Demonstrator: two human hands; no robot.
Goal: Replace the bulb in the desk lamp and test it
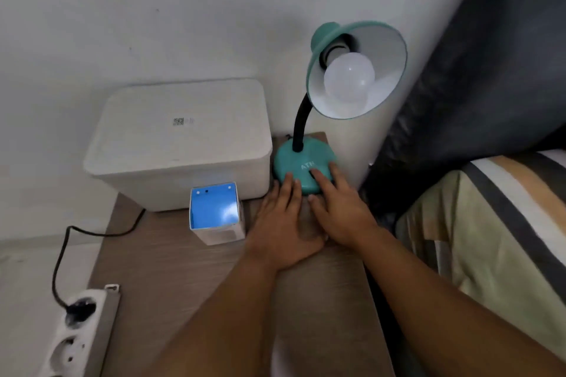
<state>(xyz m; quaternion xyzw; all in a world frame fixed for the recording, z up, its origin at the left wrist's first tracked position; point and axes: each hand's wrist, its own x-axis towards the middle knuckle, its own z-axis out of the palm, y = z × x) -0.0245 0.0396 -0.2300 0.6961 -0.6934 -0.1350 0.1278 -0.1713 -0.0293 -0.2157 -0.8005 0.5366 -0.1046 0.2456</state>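
Note:
A teal desk lamp stands at the back right of the wooden table (321, 300), its shade (379, 40) tipped toward me on a black gooseneck (298, 122). A white round bulb (349, 76) sits screwed in the socket and is unlit. My left hand (283, 223) lies flat on the table with its fingertips against the front of the teal base (294, 159). My right hand (340, 211) rests beside it, fingers spread on top of the base near the white lettering. Neither hand holds anything.
A white lidded bin (180, 144) stands left of the lamp. In front of it is an open blue-and-white bulb box (214, 214). A black cord (61, 260) runs to a white power strip (79, 330) at lower left. A striped bed (490, 239) borders the right.

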